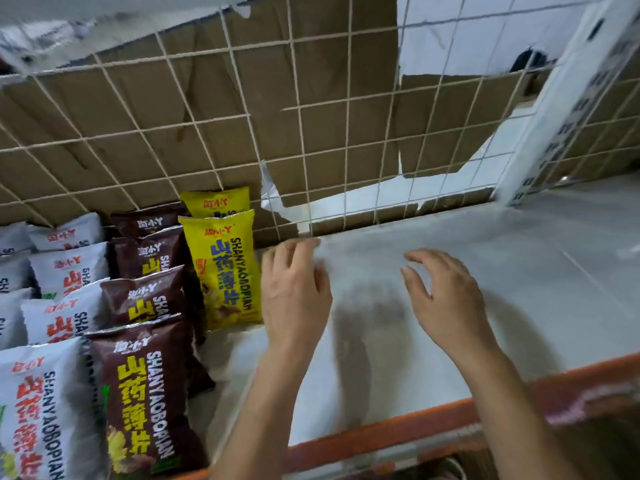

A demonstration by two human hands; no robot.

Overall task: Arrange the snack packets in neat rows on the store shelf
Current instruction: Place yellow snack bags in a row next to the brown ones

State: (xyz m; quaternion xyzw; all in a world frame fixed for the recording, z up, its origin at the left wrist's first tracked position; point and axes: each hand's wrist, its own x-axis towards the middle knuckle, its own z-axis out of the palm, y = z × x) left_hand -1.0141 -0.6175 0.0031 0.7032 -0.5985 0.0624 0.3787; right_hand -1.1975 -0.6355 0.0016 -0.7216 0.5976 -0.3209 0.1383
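The left hand (294,289) is held open over the shelf (485,244), fingers relaxed and slightly bent, nothing gripped. It is seen just beside the front yellow packet (225,268); contact cannot be told, as the edges are blurred. The right hand (446,296) is held open too, fingers spread and loosely curved, nothing gripped, well apart from the packets. Snack packets are lined up on the shelf's left part in rows running front to back: white packets (38,410) farthest left, brown packets (145,403) next, four counted, then two yellow, the rear yellow packet (216,202) set near the wire grid (346,133). Cardboard (138,98) is seen behind the grid. The shelf is bordered in front by an orange edge (398,427).
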